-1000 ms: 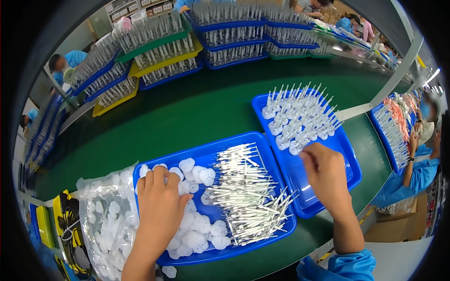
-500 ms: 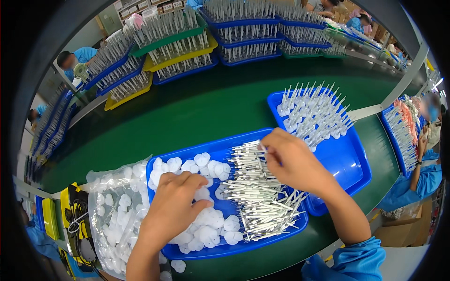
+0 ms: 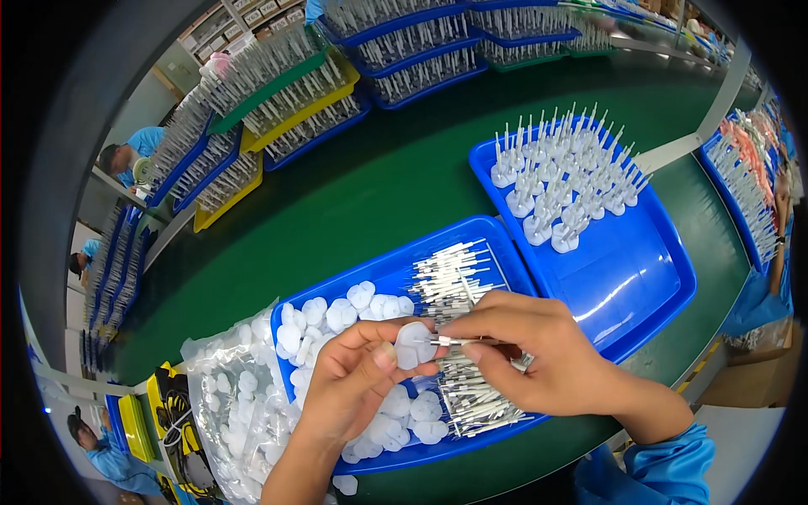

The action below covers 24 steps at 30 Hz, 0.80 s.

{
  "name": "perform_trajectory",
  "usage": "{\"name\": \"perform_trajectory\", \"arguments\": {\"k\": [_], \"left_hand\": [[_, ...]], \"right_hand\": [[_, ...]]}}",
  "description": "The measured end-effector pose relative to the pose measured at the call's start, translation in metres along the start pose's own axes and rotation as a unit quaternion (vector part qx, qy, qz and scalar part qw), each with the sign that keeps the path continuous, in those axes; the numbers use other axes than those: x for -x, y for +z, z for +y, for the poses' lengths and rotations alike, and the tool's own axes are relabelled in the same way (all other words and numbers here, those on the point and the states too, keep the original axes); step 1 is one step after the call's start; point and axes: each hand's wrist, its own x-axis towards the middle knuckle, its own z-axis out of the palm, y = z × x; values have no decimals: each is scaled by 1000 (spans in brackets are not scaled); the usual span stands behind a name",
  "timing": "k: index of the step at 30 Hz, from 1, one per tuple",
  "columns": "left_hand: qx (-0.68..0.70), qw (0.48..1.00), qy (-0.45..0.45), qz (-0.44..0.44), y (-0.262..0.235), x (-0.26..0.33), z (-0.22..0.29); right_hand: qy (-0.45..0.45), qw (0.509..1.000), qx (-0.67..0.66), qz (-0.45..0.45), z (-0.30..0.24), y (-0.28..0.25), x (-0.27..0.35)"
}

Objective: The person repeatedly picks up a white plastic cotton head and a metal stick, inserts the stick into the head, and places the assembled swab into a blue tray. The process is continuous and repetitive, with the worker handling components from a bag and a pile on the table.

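My left hand [image 3: 349, 379] pinches a white, petal-shaped plastic disc [image 3: 414, 345] between thumb and fingers. Between the thumb and fingertips of my right hand [image 3: 539, 349] is a thin white stick [image 3: 450, 341], its tip at the disc's middle. Whether the tip passes through cannot be made out. Both hands are over a blue tray [image 3: 383, 268], where loose white discs [image 3: 343, 315] lie on the left and a heap of white sticks [image 3: 480, 396] on the right. To its right, a second blue tray [image 3: 627, 278] holds discs with upright sticks [image 3: 555, 181].
A clear plastic bag [image 3: 227, 404] of discs lies left of the near tray. Stacked blue, green and yellow trays [image 3: 295, 105] of upright sticks line the green table's [image 3: 337, 202] far side. A loose disc [image 3: 345, 485] lies by the near edge. Other people work at both sides.
My left hand has taken up a disc, and my right hand has brought a stick down and left from the heap to meet it. The view has shifted slightly.
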Motion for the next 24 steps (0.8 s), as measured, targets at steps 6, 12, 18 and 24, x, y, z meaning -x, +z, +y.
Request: {"name": "perform_trajectory", "arguments": {"k": [6,12,18,24], "left_hand": [[3,1000,5,-5,-3,0,-5],[2,1000,18,7,-3,0,-7],[-31,998,59,7,-3,0,-6],[-272,937,221,15,5,2,-13]], "right_hand": [[-34,998,13,41,10,13,2],[34,999,-10,6,3,8,1],[72,997,-7,5,-2,8,1],[64,997,39,-16,2,15,5]]}}
